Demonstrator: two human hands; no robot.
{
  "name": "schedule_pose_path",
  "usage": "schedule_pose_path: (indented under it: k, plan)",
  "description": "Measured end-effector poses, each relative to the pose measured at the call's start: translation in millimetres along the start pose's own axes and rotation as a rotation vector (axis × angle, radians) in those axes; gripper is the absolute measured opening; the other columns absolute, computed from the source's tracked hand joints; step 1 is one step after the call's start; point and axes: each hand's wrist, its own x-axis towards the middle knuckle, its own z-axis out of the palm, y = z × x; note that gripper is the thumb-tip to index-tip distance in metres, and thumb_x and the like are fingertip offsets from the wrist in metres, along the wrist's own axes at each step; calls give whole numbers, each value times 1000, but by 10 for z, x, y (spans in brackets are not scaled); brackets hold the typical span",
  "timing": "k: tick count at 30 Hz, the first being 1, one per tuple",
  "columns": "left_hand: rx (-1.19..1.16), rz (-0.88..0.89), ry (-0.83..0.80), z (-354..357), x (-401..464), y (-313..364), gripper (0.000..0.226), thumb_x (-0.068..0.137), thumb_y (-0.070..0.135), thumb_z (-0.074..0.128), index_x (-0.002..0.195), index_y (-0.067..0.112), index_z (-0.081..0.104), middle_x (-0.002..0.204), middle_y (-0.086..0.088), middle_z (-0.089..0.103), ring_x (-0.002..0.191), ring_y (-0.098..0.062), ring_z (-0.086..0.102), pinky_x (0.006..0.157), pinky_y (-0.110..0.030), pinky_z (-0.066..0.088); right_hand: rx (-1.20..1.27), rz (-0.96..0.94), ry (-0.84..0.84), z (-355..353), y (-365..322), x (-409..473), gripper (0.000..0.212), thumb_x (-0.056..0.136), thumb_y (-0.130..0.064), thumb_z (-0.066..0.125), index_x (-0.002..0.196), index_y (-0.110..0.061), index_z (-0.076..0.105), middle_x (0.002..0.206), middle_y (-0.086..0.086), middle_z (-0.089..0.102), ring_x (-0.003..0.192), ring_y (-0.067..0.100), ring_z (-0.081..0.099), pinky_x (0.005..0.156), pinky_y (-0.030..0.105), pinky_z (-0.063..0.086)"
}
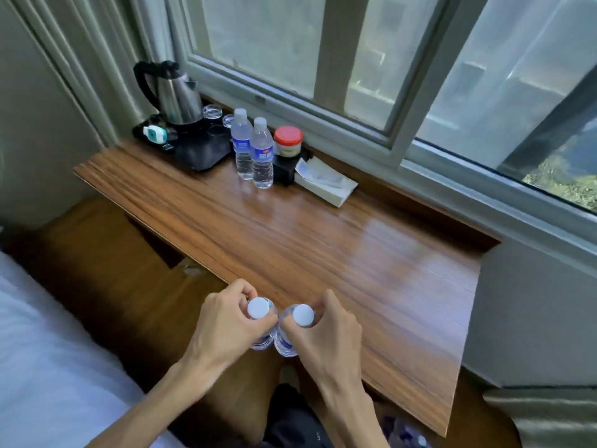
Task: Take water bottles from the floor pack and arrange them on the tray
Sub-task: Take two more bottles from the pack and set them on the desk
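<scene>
My left hand (219, 324) grips a clear water bottle (258, 308) with a white cap, held upright at the near edge of the wooden desk (307, 240). My right hand (332, 331) grips a second white-capped bottle (303, 315) right beside it; the two bottles touch. Two more bottles with blue labels (241, 143) (262, 153) stand on the desk at the back, just right of a black tray (200, 153). The floor pack (407, 431) shows partly at the bottom edge, under the desk.
A steel kettle (177, 95) sits on the tray with upturned glasses (211, 113) and a small white-teal device (155, 133). A red-lidded jar (288, 140) and a white tissue box (326, 182) stand right of the bottles. Window behind, white bed (48, 350) at left.
</scene>
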Motion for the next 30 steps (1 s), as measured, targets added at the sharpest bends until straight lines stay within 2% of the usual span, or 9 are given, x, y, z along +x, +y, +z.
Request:
schedule_pose_path:
  k: [3, 7, 11, 15, 17, 21, 24, 28, 30]
  plan:
    - [-6, -32, 28, -204, 346, -10, 31, 62, 35, 81, 67, 23, 54, 49, 15, 58, 46, -8, 51, 46, -15, 38, 13, -19, -31, 120, -246, 347, 39, 65, -44, 71, 67, -24, 37, 58, -2, 59, 52, 15, 50, 52, 30, 44]
    - [29, -55, 39, -457, 937, -70, 32, 62, 37, 83, 69, 23, 55, 47, 3, 61, 44, -8, 50, 47, -24, 43, 50, -47, -43, 346, -540, 902, 38, 65, -39, 71, 65, -24, 36, 52, -5, 51, 47, 12, 41, 47, 23, 36]
    - [36, -73, 60, -647, 1525, -166, 30, 61, 34, 84, 69, 22, 57, 49, -2, 61, 44, -9, 47, 48, -30, 45, 51, -57, -63, 574, -787, 1405, 35, 68, -39, 71, 68, -20, 42, 51, -4, 51, 48, 12, 42, 47, 20, 33]
    - [40, -78, 43, -787, 2078, -284, 29, 62, 33, 83, 69, 22, 57, 45, 1, 58, 44, -9, 46, 44, -23, 39, 69, -27, -98, 805, -1027, 1815, 30, 69, -41, 73, 73, -21, 51, 55, -7, 56, 49, 8, 48, 48, 17, 34]
    - [50, -73, 21, -834, 2344, -355, 29, 63, 33, 83, 71, 22, 57, 47, 3, 58, 43, -8, 46, 42, -18, 37, 73, 18, -99, 938, -1138, 2009, 28, 68, -41, 73, 73, -23, 52, 58, -8, 58, 54, 8, 53, 51, 20, 36]
    - [72, -49, -34, -887, 2871, -541, 29, 63, 32, 82, 71, 19, 58, 50, 2, 59, 44, -5, 46, 45, -18, 36, 58, 96, -23, 1220, -1333, 2365, 26, 70, -40, 73, 76, -22, 54, 61, -8, 61, 59, 5, 57, 50, 18, 35]
    - [102, 3, -95, -911, 3250, -663, 27, 62, 31, 80, 69, 19, 57, 45, 5, 54, 43, -4, 45, 44, -16, 31, 47, 162, 44, 1431, -1459, 2571, 25, 70, -40, 72, 76, -23, 54, 64, -9, 62, 61, 5, 58, 50, 15, 33]
    - [110, 77, -148, -914, 3738, -772, 28, 61, 33, 80, 71, 19, 58, 51, 4, 57, 47, -8, 46, 47, -23, 34, 33, 222, 131, 1670, -1633, 2805, 24, 71, -39, 71, 80, -22, 56, 73, -5, 68, 71, 18, 63, 60, 27, 41]
    - [105, 110, -187, -910, 3952, -809, 27, 61, 35, 77, 72, 20, 57, 54, 2, 61, 53, -17, 52, 51, -28, 38, 23, 238, 183, 1743, -1700, 2930, 25, 71, -38, 71, 81, -20, 57, 76, -3, 70, 75, 21, 64, 63, 29, 43]
